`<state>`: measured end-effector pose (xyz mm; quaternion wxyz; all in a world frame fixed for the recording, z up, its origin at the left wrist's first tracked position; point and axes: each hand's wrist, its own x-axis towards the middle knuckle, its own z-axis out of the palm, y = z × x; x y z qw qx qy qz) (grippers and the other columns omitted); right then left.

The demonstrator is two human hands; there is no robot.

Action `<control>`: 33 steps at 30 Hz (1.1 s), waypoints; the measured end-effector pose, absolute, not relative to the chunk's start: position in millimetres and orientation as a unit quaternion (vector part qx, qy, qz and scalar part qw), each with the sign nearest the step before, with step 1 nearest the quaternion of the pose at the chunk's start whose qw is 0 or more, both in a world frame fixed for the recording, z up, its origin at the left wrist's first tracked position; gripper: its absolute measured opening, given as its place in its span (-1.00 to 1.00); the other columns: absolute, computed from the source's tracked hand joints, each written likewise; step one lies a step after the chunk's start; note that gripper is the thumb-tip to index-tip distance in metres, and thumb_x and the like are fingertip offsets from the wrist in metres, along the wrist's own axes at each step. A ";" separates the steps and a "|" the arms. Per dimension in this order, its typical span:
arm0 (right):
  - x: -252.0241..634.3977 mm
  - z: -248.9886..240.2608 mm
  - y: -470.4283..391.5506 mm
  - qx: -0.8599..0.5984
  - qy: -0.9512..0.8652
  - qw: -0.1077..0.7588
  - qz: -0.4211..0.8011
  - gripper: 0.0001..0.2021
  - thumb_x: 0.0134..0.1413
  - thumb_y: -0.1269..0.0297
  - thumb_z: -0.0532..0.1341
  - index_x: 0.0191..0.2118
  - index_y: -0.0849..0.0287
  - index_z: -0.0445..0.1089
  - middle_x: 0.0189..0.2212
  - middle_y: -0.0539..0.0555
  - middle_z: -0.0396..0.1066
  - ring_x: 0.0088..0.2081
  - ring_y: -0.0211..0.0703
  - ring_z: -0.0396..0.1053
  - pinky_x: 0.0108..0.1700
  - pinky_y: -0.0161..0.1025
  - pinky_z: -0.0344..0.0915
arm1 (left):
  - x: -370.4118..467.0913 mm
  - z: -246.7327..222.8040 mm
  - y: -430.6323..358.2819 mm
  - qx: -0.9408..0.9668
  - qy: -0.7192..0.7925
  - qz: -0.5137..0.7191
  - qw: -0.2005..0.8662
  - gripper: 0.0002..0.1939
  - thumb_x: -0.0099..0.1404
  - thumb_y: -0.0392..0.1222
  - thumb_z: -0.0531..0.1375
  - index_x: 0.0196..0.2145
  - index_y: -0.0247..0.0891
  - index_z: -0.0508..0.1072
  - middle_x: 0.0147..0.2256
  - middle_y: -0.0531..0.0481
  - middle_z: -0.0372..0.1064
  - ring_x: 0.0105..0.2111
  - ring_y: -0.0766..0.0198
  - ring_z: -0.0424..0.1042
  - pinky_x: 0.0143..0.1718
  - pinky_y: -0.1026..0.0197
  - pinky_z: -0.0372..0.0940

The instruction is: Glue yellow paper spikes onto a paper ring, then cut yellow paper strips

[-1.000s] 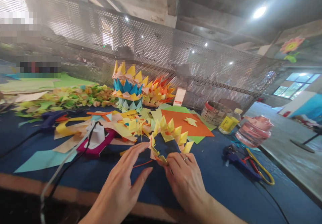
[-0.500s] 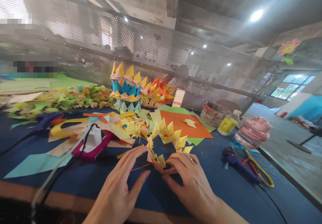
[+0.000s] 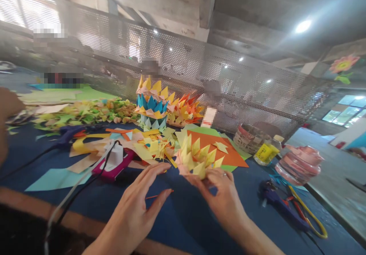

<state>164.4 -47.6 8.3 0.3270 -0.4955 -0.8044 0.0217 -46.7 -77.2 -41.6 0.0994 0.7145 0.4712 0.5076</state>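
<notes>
A ring-shaped paper crown (image 3: 197,157) with yellow folded points and a pink band is pinched at its near right edge by my right hand (image 3: 224,194). It is tilted, its points facing up. To the left of the crown, my left hand (image 3: 140,201) has thumb and fingers apart, with nothing between them. A thin orange-red strip (image 3: 152,197) shows by the left thumb. Behind the crown, an orange sheet (image 3: 237,155) lies on green paper with a small pale yellow folded piece (image 3: 221,147) on it.
Stacked paper crowns (image 3: 153,106) stand at the back beside a heap of folded pieces (image 3: 97,112). Left are a magenta power strip (image 3: 114,169), cables and a glue gun (image 3: 68,134); right, another glue gun (image 3: 281,207), a bottle (image 3: 267,152) and a pink jug (image 3: 299,163). A person's blurred hand (image 3: 10,104) shows far left.
The crown has been lifted and tilted in my right hand. My left hand has come away from it. Another person's hand has entered at the left edge, and the view has shifted left.
</notes>
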 end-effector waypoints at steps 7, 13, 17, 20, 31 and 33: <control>199.2 59.5 -40.8 -0.480 -0.674 0.459 0.324 -0.72 -0.03 0.01 0.27 -0.48 0.15 0.44 -0.51 0.00 0.40 -0.41 -0.19 0.30 -0.32 -0.27 0.21 | -48.3 -8.7 -57.5 0.651 0.484 0.534 0.238 -0.73 0.24 -0.16 0.12 -0.08 -0.12 0.36 -0.13 0.00 0.41 -0.18 0.22 0.40 -0.11 0.14 0.30; 213.8 70.6 -45.4 -0.428 -0.535 0.515 0.515 -0.82 -0.13 0.14 0.37 -0.41 0.11 0.50 -0.47 0.05 0.47 -0.41 -0.16 0.40 -0.30 -0.22 0.34 | -37.1 -1.6 -29.6 0.663 0.515 0.488 0.240 -0.74 0.17 -0.14 0.13 -0.17 -0.24 0.40 -0.18 -0.09 0.42 -0.21 0.14 0.38 -0.25 0.14 0.26; 213.8 72.8 -54.1 -0.420 -0.522 0.515 0.535 -0.84 -0.12 0.18 0.38 -0.38 0.10 0.51 -0.39 0.09 0.52 -0.42 -0.15 0.44 -0.33 -0.22 0.37 | -27.3 -3.4 -11.3 0.669 0.524 0.432 0.303 -0.64 0.13 0.00 0.18 -0.21 -0.31 0.44 -0.27 -0.11 0.42 -0.32 0.14 0.37 -0.33 0.16 0.20; 215.4 72.5 -60.4 -0.420 -0.544 0.497 0.529 -0.82 -0.09 0.16 0.35 -0.33 0.08 0.52 -0.36 0.11 0.54 -0.38 -0.08 0.47 -0.34 -0.19 0.40 | -21.0 -5.4 -0.8 0.661 0.498 0.405 0.388 -0.55 0.11 0.15 0.18 -0.28 -0.34 0.46 -0.41 -0.03 0.40 -0.50 0.28 0.30 -0.50 0.25 0.14; 217.1 70.2 -66.7 -0.418 -0.599 0.469 0.496 -0.74 -0.04 0.11 0.32 -0.20 0.07 0.52 -0.24 0.17 0.54 -0.27 0.01 0.50 -0.25 -0.11 0.44 | -19.8 -6.1 -0.7 0.625 0.440 0.343 0.546 -0.58 0.01 0.14 0.19 -0.48 -0.34 0.46 -0.56 0.01 0.36 -0.66 0.45 0.15 -0.64 0.34 0.06; 217.4 72.5 -67.2 -0.410 -0.596 0.482 0.495 -0.76 -0.05 0.13 0.32 -0.22 0.05 0.53 -0.25 0.16 0.54 -0.25 0.01 0.49 -0.22 -0.09 0.43 | -24.7 -4.6 0.1 0.637 0.454 0.344 0.519 -0.62 0.05 0.09 0.16 -0.48 -0.33 0.47 -0.56 0.01 0.37 -0.67 0.43 0.16 -0.63 0.33 0.10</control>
